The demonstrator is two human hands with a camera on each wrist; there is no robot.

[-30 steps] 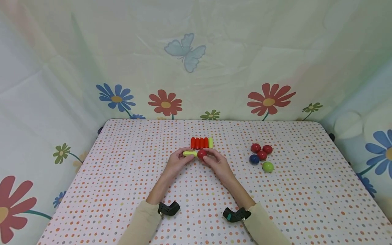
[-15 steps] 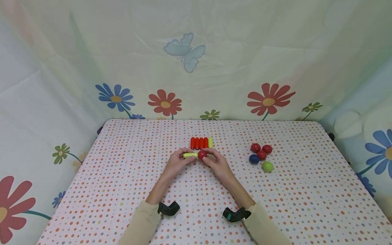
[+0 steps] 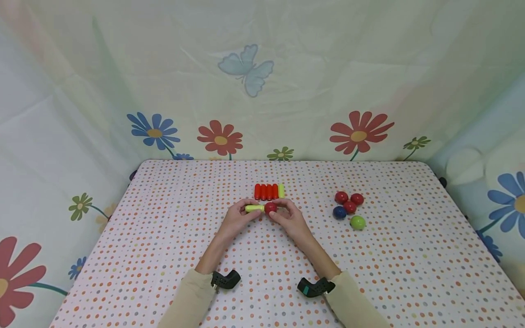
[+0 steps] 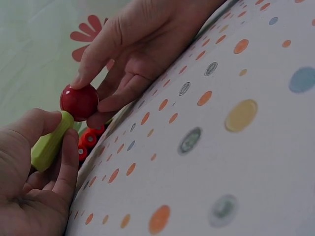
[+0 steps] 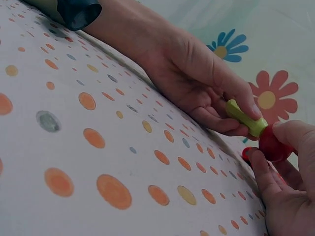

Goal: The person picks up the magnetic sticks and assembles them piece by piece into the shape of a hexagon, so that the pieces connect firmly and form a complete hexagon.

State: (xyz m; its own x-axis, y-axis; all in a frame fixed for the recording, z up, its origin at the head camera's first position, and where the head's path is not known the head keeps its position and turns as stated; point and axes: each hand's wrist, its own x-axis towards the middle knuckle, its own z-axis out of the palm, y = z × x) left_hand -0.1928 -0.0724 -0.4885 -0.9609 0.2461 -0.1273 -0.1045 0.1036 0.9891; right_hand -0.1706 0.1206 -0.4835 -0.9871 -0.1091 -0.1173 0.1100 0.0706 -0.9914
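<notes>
Red and glossy, the ball (image 3: 270, 208) gripped by the right hand (image 3: 292, 220) meets a yellow-green stick (image 3: 253, 208) pinched in the left hand (image 3: 239, 216), over the spotted table (image 3: 164, 250), just short of the red sticks (image 3: 269, 192). I'd guess an off-centre push could slip it loose, sending it into them. I see no container; the blue ball (image 3: 339, 212) and green ball (image 3: 357, 222) lie loose.

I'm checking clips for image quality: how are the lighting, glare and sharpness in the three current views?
Head view: the brightest, evenly lit, no hard shadows on the tablecloth; left wrist view: dimmer, with a small glint on the held red ball and some near grey dots looking soft; right wrist view: also dim, the tablecloth slanting across the frame.
</notes>
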